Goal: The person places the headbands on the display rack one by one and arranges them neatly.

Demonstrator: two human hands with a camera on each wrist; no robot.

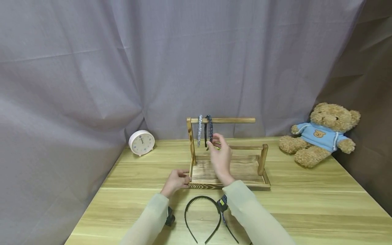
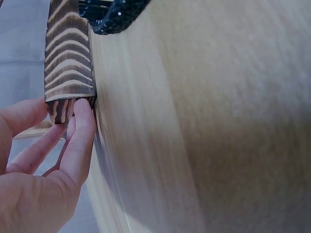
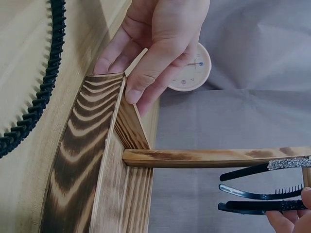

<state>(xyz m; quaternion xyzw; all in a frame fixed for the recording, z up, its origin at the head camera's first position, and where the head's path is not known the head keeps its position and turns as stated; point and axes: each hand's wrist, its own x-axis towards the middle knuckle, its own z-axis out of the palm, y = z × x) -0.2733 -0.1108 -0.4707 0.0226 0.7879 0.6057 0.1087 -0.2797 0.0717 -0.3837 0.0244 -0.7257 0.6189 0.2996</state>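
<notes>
A wooden rack (image 1: pixel 239 120) with a tray base and an overhead bar stands on the table. My left hand (image 1: pixel 176 181) grips the tray's near left corner, thumb on one side and fingers on the other, as the left wrist view shows. A silver glittery headband (image 1: pixel 199 131) hangs over the bar near its left post. Just right of it, a dark glittery headband (image 1: pixel 210 126) also hangs on the bar. My right hand (image 1: pixel 222 157) pinches this dark headband's lower end between thumb and fingers; in the right wrist view only its fingertips (image 3: pixel 281 222) show.
A black toothed headband (image 1: pixel 187 210) lies on the table (image 1: pixel 306 211) in front of the rack, with another dark headband (image 1: pixel 230 229) beside it, partly covered by the right wrist camera. A white clock (image 1: pixel 142 143) stands back left. A teddy bear (image 1: pixel 321 134) sits at the right.
</notes>
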